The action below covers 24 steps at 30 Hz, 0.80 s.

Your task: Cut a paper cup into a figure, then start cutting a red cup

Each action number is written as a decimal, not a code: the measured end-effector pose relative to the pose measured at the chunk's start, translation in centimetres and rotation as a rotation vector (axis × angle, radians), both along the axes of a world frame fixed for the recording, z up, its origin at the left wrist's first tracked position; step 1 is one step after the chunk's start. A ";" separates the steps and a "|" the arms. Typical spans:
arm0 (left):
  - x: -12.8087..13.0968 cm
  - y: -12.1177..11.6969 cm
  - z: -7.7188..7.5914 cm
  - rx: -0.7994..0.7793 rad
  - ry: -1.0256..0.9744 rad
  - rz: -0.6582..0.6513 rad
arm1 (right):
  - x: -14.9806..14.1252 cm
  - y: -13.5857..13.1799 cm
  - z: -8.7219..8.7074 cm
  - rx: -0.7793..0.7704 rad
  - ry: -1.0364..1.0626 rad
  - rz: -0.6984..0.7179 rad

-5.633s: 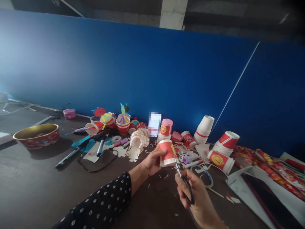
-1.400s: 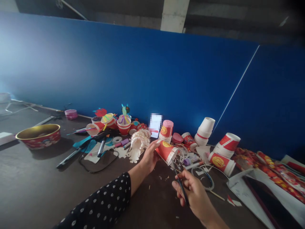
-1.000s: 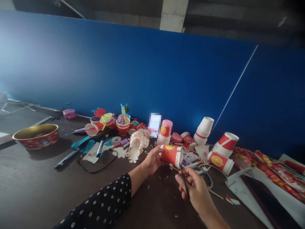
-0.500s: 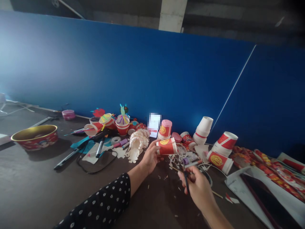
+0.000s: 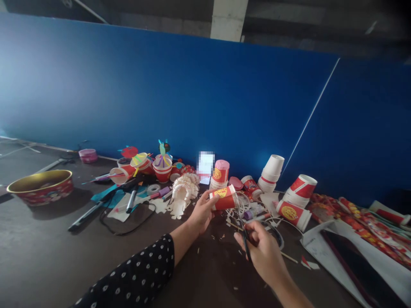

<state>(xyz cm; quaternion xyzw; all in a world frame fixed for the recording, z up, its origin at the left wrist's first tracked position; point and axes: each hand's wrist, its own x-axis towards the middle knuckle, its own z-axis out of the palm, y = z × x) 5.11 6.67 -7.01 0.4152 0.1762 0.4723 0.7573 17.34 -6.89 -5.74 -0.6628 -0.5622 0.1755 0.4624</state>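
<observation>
Left of the left hand, well apart, stands a gold-rimmed red bowl point(image 5: 40, 182). Nearer that hand lie a black marker point(image 5: 131, 202) and a roll of clear tape point(image 5: 153, 188). Just beyond the hand sits a white fringed paper-cut form point(image 5: 184, 192).

Left arm: black sleeve with white dots point(image 5: 128, 273), entering from lower left, forearm angled up and to the right. Left hand point(image 5: 202, 212): grasping, fingers wrapped around a red paper cup point(image 5: 224, 198).

Red paper cup: held clear of the dark tabletop point(image 5: 48, 256), between both hands, long axis nearly level, pale rimmed end facing right.

Right hand point(image 5: 265, 254): clenched on black-handled scissors point(image 5: 244, 235), forearm bare, entering from lower right. Blades point up toward the cup's right end, just beside it.

Beyond the right hand: a stack of white paper cups point(image 5: 269, 173), a red-banded cup on its side point(image 5: 293, 215), then red patterned paper point(image 5: 353, 218).
</observation>
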 end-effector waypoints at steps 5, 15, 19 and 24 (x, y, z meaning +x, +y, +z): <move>0.0 -0.1 0.1 0.026 0.012 -0.027 | 0.0 -0.1 0.1 0.025 0.055 -0.031; -0.1 -0.2 -0.1 0.061 0.084 -0.074 | 0.4 0.0 0.2 0.011 -0.055 -0.057; -0.1 -0.5 0.3 0.067 0.078 -0.092 | 0.4 -0.1 0.5 0.001 -0.197 -0.113; -0.1 -0.6 0.3 0.091 0.052 -0.117 | 0.4 -0.2 0.8 0.011 -0.304 -0.175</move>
